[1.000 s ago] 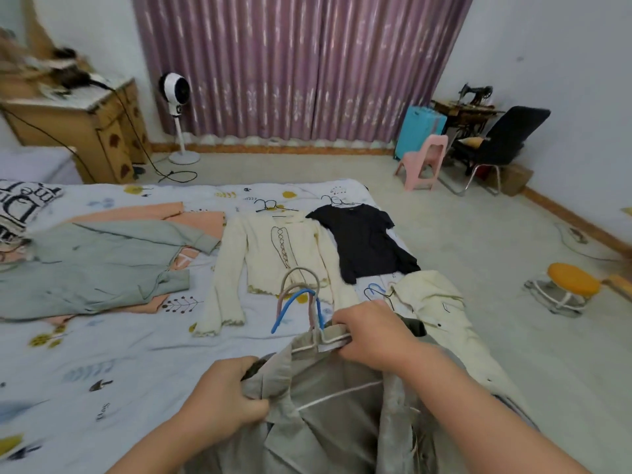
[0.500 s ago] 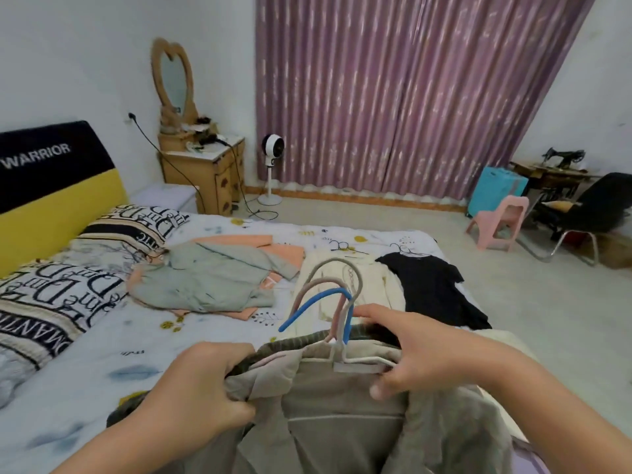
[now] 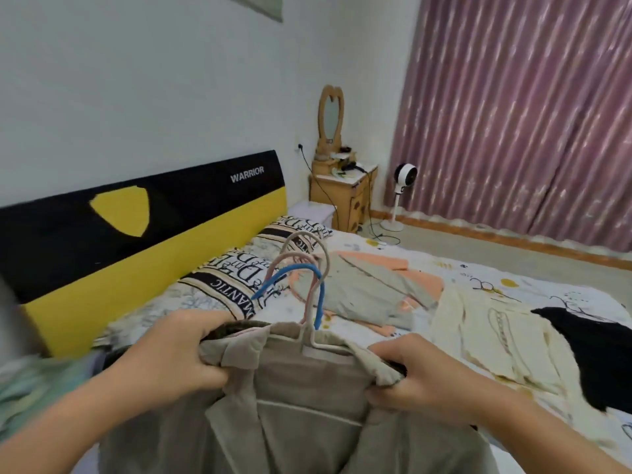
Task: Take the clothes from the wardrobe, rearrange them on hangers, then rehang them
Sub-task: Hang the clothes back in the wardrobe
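Note:
I hold a grey-beige jacket (image 3: 297,412) on hangers in front of me, above the near edge of the bed. My left hand (image 3: 171,357) grips its left shoulder and collar. My right hand (image 3: 413,374) grips its right shoulder. Three hanger hooks rise together from the collar: a blue one (image 3: 301,278), a pink one (image 3: 297,260) and a grey one (image 3: 307,239). Spread on the bed beyond lie a grey-green jacket (image 3: 362,295) over a peach garment (image 3: 372,261), a cream top (image 3: 492,333) and a black top (image 3: 588,340).
The bed (image 3: 533,289) has a patterned white sheet, lettered pillows (image 3: 239,282) and a black-and-yellow headboard (image 3: 143,224). A wooden dresser with a heart mirror (image 3: 342,186) and a white standing fan (image 3: 400,193) stand by the purple curtain (image 3: 519,114). Blurred green fabric (image 3: 30,388) shows at the left.
My view has swung left toward the headboard. My right hand has slid from the hanger necks out to the jacket's right shoulder. My left hand keeps its grip on the left shoulder.

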Action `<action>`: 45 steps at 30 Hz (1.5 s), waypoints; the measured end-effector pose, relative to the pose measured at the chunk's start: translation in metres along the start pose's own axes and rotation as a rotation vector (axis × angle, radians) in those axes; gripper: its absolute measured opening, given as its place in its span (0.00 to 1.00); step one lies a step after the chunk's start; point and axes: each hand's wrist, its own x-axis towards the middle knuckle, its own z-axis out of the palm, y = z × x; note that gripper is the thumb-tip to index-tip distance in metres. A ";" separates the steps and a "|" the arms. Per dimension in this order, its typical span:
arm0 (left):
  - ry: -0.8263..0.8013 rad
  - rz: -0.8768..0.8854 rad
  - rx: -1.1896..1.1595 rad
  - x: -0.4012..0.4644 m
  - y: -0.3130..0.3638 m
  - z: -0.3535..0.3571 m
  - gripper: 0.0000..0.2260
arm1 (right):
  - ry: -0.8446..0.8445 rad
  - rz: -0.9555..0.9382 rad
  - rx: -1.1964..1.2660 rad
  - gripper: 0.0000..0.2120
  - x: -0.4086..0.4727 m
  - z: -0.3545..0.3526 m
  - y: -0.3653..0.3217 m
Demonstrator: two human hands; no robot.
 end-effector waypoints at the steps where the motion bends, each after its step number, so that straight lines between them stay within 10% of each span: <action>1: 0.022 -0.036 0.018 -0.010 -0.013 -0.011 0.15 | 0.014 -0.028 0.041 0.10 0.012 0.012 -0.012; 8: 0.277 -0.444 0.251 -0.075 -0.072 -0.063 0.26 | 0.016 -0.145 0.222 0.13 0.084 0.077 -0.095; 11: 0.728 -0.604 0.316 -0.107 -0.065 -0.066 0.23 | -0.004 -0.185 0.273 0.12 0.110 0.100 -0.129; 13: 0.951 -0.541 0.118 -0.122 -0.049 -0.061 0.08 | -0.028 -0.212 0.333 0.14 0.124 0.114 -0.147; 15: 0.833 -0.604 -0.173 -0.125 -0.031 -0.052 0.02 | -0.078 -0.240 0.370 0.16 0.136 0.128 -0.164; 20: 0.930 -0.871 -0.811 -0.112 -0.025 -0.047 0.22 | -0.196 -0.338 0.388 0.10 0.151 0.158 -0.198; 32: 1.585 -0.884 -0.683 -0.163 -0.003 -0.048 0.04 | -0.668 -0.668 0.534 0.10 0.148 0.184 -0.237; 45: 1.736 -1.197 -0.221 -0.283 0.029 -0.060 0.09 | -0.973 -0.671 0.683 0.09 0.114 0.227 -0.300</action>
